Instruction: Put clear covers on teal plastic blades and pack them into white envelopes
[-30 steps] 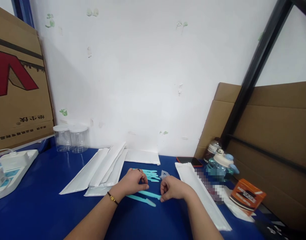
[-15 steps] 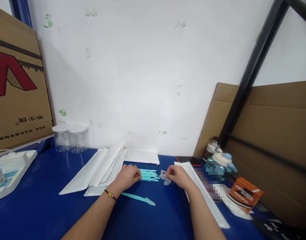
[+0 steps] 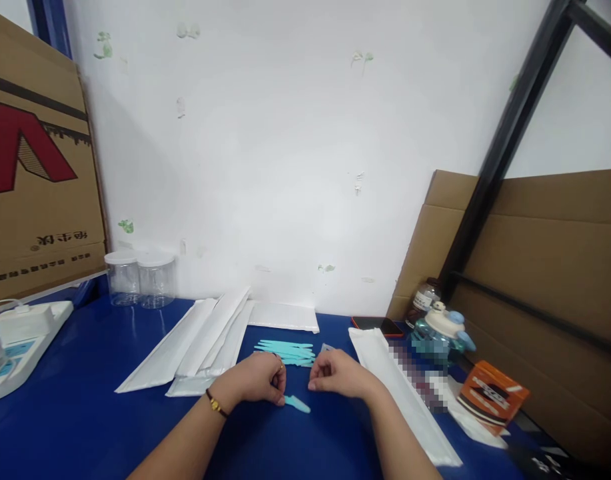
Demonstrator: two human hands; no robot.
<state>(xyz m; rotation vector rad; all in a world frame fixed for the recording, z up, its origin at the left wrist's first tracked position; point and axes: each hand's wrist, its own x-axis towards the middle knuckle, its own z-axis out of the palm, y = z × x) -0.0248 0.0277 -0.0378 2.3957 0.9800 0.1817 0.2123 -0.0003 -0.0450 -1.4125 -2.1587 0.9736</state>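
My left hand [image 3: 259, 381] is closed in a pinch at a single teal eyebrow razor [image 3: 298, 404], whose head points right above the blue table. Opposite it, my right hand [image 3: 338, 375] has its fingers curled together; whatever may be between the fingertips is hidden. Just beyond both hands lies a small pile of teal eyebrow razors [image 3: 285, 349], side by side. Part of the clear plastic pieces [image 3: 327, 347] shows behind my right hand, which covers the rest.
White padded mailers [image 3: 205, 343] lie fanned at left, another mailer [image 3: 285, 316] by the wall. A long mailer [image 3: 405, 393] lies at right, near a phone [image 3: 376, 326], teal bottle [image 3: 439, 330] and orange box [image 3: 492, 397]. Clear jars [image 3: 156, 280] and a power strip [image 3: 40, 347] stand left.
Both hands have come nearer to me. My left hand has moved from the razor pile to the single razor. My right hand has moved back and left from the clear plastic pieces.
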